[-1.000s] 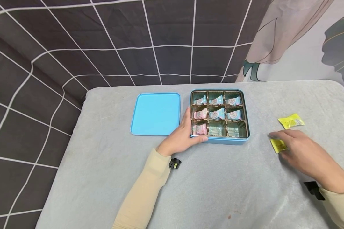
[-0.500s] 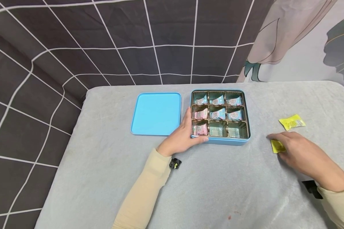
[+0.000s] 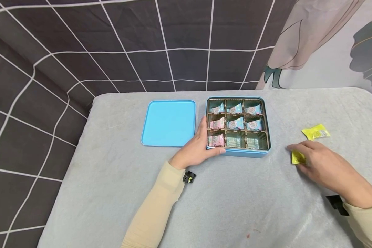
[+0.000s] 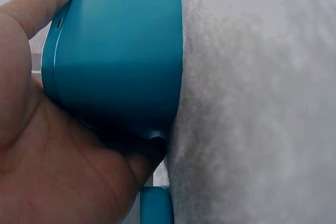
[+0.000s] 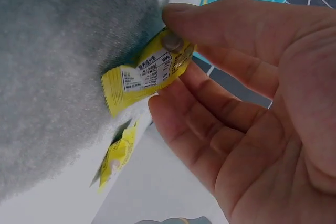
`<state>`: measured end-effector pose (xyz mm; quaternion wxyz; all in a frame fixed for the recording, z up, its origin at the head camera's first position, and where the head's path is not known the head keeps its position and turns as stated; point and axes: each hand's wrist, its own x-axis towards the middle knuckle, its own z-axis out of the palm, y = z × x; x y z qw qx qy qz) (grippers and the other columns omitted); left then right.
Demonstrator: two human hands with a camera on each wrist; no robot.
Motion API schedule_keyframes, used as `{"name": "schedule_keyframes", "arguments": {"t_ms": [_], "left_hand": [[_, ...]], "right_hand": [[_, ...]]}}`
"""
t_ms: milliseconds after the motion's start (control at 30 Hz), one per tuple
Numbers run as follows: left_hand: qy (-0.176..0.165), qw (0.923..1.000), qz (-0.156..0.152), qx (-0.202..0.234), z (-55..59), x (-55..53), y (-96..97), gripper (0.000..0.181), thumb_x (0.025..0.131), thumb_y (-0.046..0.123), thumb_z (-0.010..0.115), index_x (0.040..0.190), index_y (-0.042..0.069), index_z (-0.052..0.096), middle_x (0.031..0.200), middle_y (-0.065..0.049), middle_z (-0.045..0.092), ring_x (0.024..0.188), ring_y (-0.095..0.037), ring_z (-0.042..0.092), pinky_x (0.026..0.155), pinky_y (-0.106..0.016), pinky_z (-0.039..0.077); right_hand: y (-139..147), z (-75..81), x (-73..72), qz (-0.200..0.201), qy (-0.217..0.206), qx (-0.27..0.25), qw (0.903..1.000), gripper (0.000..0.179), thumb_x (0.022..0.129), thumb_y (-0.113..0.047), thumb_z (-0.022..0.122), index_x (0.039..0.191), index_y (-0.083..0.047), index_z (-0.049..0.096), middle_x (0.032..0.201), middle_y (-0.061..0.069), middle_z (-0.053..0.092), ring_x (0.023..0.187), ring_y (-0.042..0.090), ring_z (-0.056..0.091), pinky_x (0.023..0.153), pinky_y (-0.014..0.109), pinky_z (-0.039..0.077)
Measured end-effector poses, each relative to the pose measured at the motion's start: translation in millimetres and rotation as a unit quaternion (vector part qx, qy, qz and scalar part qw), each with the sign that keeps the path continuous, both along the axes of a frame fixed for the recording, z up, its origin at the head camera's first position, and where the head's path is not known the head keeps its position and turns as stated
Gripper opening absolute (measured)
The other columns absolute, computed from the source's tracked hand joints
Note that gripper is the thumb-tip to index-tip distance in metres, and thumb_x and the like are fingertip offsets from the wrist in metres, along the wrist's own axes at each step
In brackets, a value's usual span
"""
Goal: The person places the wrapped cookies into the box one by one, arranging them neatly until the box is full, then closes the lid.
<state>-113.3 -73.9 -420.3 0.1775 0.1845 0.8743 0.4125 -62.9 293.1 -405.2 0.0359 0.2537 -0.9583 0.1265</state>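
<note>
A blue tin point(image 3: 241, 152) with a divided tray stands on the table; blue and pink wrapped candies point(image 3: 235, 123) lie in its back and middle rows. One pink candy point(image 3: 216, 140) sits at the front left, and ribbed bottoms show in the other two front compartments. My left hand point(image 3: 193, 148) spans the tin's near left corner, fingers extended along its side, thumb along the front. To the right, my right hand point(image 3: 330, 167) pinches a yellow wrapped candy point(image 5: 149, 72) between thumb and fingers, low over the cloth. Another yellow candy point(image 3: 316, 132) lies just beyond that hand.
Left of the tin lies a flat light-blue lid point(image 3: 168, 123), close to my left hand. Grey cloth point(image 3: 96, 179) covers the table. Behind its far edge hangs a dark curtain point(image 3: 186, 65) with white grid lines.
My right hand has shifted slightly left with the yellow candy, whose visible part looks smaller under the fingers. The left hand and tin have stayed in place.
</note>
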Motion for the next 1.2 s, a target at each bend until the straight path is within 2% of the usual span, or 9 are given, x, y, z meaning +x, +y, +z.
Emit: {"name": "schedule_keyframes", "arguments": {"t_ms": [333,567,733,867,1000,1100,1200], "left_hand": [[0.004,1.0,-0.002,0.002,0.1,0.3,0.2,0.12,0.092,0.056,0.067,0.157,0.009,-0.022,0.166,-0.007,-0.023,0.151,-0.011,-0.014,0.122,-0.039,0.012],[0.002,1.0,-0.003,0.003,1.9,0.6,0.3,0.12,0.092,0.055,0.068,0.157,0.009,-0.022,0.166,-0.007,-0.023,0.151,-0.011,-0.014,0.122,-0.039,0.012],[0.002,1.0,-0.003,0.002,2.8,0.7,0.3,0.119,0.092,0.054,0.067,0.157,0.009,-0.022,0.166,-0.007,-0.023,0.15,-0.011,-0.014,0.122,-0.039,0.011],[-0.001,1.0,-0.005,0.002,3.3,1.1,0.3,0.119,0.092,0.054,0.067,0.157,0.01,-0.023,0.166,-0.007,-0.024,0.15,-0.01,-0.014,0.123,-0.039,0.011],[-0.002,1.0,-0.006,0.003,3.1,0.8,0.1,0.119,0.092,0.054,0.067,0.157,0.011,-0.023,0.166,-0.006,-0.024,0.15,-0.009,-0.015,0.122,-0.038,0.011],[-0.003,1.0,-0.006,0.005,3.1,0.6,-0.3,0.119,0.092,0.055,0.067,0.157,0.011,-0.024,0.166,-0.006,-0.024,0.15,-0.01,-0.015,0.122,-0.038,0.011],[-0.007,0.9999,-0.005,0.007,2.8,0.4,-0.2,0.119,0.092,0.056,0.066,0.156,0.013,-0.025,0.165,-0.005,-0.025,0.15,-0.009,-0.015,0.123,-0.038,0.011]], "right_hand": [[-0.3,3.3,-0.1,0.009,0.027,-0.019,0.9994,0.053,0.057,0.005,0.088,0.106,0.005,0.067,0.099,0.017,0.063,0.082,0.033,0.064,0.069,0.055,0.051],[-4.3,8.7,-0.7,-0.019,0.0,-0.008,0.9998,0.05,0.062,0.004,0.087,0.106,0.007,0.064,0.09,0.016,0.064,0.076,0.031,0.065,0.066,0.053,0.052],[-7.6,12.3,-0.4,-0.022,-0.019,-0.016,0.9995,0.053,0.064,0.006,0.086,0.111,0.006,0.062,0.097,0.016,0.066,0.08,0.034,0.069,0.07,0.055,0.053],[-7.9,14.7,0.2,-0.014,-0.015,-0.027,0.9994,0.055,0.063,0.008,0.086,0.111,0.006,0.06,0.1,0.017,0.066,0.08,0.034,0.07,0.072,0.054,0.053],[-7.2,16.8,0.4,-0.004,0.003,-0.048,0.9988,0.058,0.059,0.008,0.086,0.111,0.001,0.061,0.102,0.014,0.067,0.077,0.031,0.071,0.073,0.031,0.055],[-7.4,18.1,0.0,0.003,0.016,-0.066,0.9977,0.06,0.057,0.009,0.087,0.11,-0.003,0.062,0.104,0.01,0.068,0.076,0.028,0.072,0.075,0.012,0.048],[-8.3,18.7,-0.7,0.004,0.018,-0.073,0.9971,0.06,0.056,0.009,0.087,0.11,-0.003,0.062,0.103,0.009,0.068,0.075,0.027,0.072,0.078,0.005,0.043]]}}
